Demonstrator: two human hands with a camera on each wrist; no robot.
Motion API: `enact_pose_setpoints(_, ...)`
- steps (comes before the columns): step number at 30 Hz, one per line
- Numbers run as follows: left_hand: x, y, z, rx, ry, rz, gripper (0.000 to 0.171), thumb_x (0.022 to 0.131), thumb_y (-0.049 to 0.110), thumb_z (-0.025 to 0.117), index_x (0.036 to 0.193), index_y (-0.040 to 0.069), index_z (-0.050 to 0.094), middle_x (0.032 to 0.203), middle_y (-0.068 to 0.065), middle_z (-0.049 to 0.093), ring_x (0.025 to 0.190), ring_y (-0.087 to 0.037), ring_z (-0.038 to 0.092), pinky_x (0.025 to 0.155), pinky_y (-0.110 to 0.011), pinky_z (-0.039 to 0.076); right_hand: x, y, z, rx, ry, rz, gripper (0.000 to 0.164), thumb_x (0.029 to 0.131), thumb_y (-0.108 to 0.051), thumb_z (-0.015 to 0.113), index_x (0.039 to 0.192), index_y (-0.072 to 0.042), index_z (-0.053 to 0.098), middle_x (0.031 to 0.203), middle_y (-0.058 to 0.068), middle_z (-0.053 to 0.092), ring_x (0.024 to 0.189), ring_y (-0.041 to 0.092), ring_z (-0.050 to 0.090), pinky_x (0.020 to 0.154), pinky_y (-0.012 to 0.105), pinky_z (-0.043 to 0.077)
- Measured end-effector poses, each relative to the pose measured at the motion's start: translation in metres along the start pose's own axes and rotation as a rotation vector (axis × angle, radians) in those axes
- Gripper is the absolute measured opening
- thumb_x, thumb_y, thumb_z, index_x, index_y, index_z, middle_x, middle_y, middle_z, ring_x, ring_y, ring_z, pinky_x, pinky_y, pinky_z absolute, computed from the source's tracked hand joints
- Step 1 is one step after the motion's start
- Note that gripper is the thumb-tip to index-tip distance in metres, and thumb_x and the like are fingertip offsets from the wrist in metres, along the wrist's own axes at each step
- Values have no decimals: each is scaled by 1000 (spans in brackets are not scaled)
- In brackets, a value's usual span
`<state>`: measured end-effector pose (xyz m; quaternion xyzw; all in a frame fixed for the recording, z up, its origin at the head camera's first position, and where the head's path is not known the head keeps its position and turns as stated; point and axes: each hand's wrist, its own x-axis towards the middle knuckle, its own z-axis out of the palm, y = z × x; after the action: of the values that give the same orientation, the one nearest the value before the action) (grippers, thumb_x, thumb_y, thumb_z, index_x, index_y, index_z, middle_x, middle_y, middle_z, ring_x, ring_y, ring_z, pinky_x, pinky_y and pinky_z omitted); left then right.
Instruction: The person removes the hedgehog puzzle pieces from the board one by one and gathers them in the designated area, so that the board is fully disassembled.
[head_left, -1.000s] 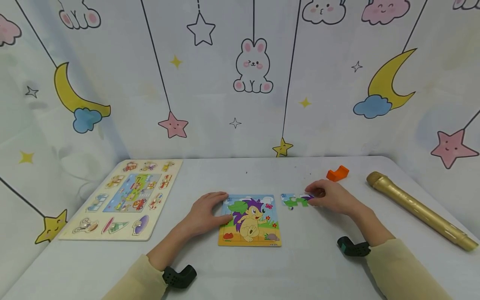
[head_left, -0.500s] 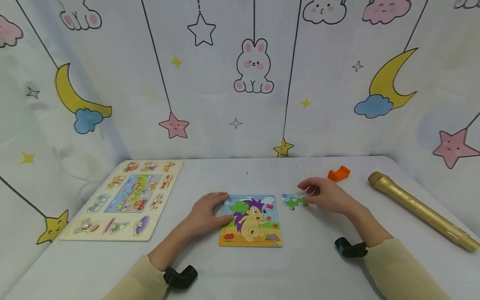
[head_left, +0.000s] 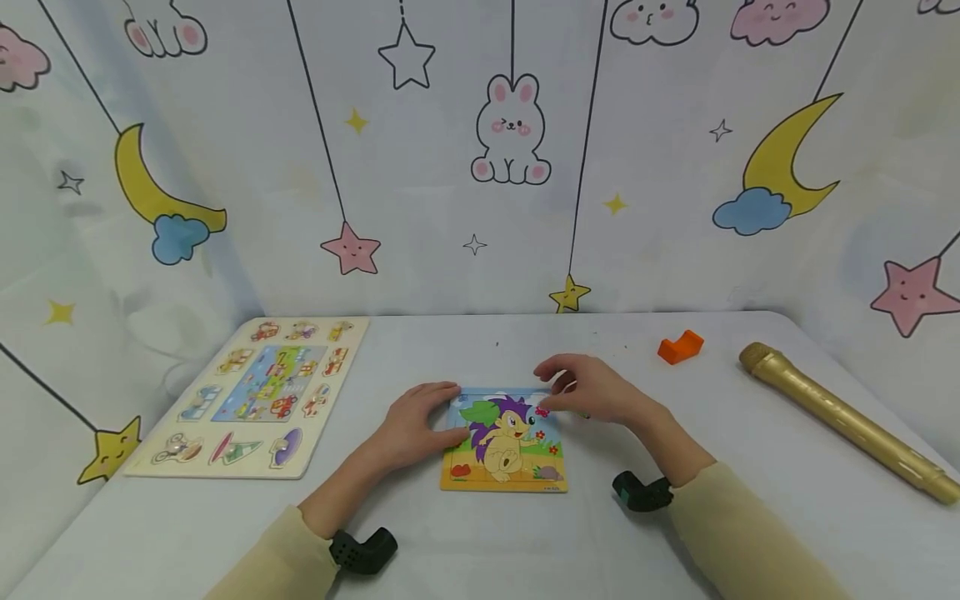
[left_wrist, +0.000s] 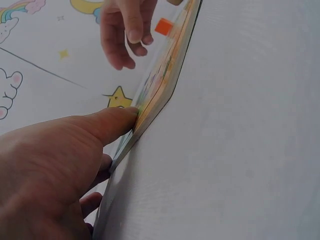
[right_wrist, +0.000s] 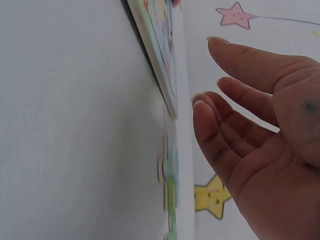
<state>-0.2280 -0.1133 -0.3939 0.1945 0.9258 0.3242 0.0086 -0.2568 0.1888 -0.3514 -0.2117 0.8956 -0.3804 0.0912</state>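
A hedgehog jigsaw puzzle in a square tray lies on the white table. My left hand grips its left edge, the thumb pressing on top and the other fingers along the side, as the left wrist view shows. Over the tray's upper right corner hovers my right hand. Its thumb and fingers stand apart in the right wrist view, nothing between them. Flat on the table beside the tray lie joined jigsaw pieces, mostly hidden behind my right hand in the head view.
A large wooden peg puzzle board lies at the left. Behind my right hand sits a small orange block. A gold microphone lies along the right side. A patterned cloth hangs behind the table.
My right hand has let go of the jigsaw pieces and moved left, from over them to above the hedgehog puzzle's corner. The left hand stays on the tray.
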Motion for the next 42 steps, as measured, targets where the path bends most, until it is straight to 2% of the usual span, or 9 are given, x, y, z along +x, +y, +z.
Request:
enact_pose_setpoints(8,2,0,3,-8,3,16,67,87,36,77,143,5,57,147,-9,53,142,-35,37,115,-56,27,8,-7,20,-30,-34,41,49,84,-19,84,127,-4,64,111,5,64,95,20,58,82,32,56)
enact_pose_setpoints(13,2,0,3,-4,0,18,66,87,35,77,143,4,57,147,-9,53,141,-35,38,115,-56,27,6,-9,25,-85,-34,74,50,82,-19,86,125,-4,65,110,4,60,98,21,56,87,35,55)
enact_pose_setpoints(24,1,-1,2,7,-3,29,67,88,36,77,143,4,57,147,-10,53,141,-34,39,115,-56,27,3,-17,29,-209,-28,85,51,82,-20,86,125,-3,65,109,6,58,100,22,55,91,39,54)
enact_pose_setpoints(31,1,-1,2,3,-3,33,67,88,36,77,143,4,56,148,-10,52,142,-35,38,115,-56,27,3,-19,31,-224,-24,104,50,82,-20,86,125,-4,65,116,9,57,104,24,53,97,43,52)
enact_pose_setpoints(38,1,-1,1,2,0,30,66,88,35,77,143,4,57,147,-10,53,142,-35,38,115,-57,26,4,-22,32,-233,-4,58,48,83,-16,85,122,-11,58,124,13,53,117,31,46,98,50,50)
enact_pose_setpoints(42,1,0,0,-5,2,24,66,88,35,77,143,4,57,147,-10,53,141,-35,38,115,-57,26,4,-24,33,-207,-20,56,50,84,-13,84,123,-13,52,126,14,57,115,31,52,98,49,51)
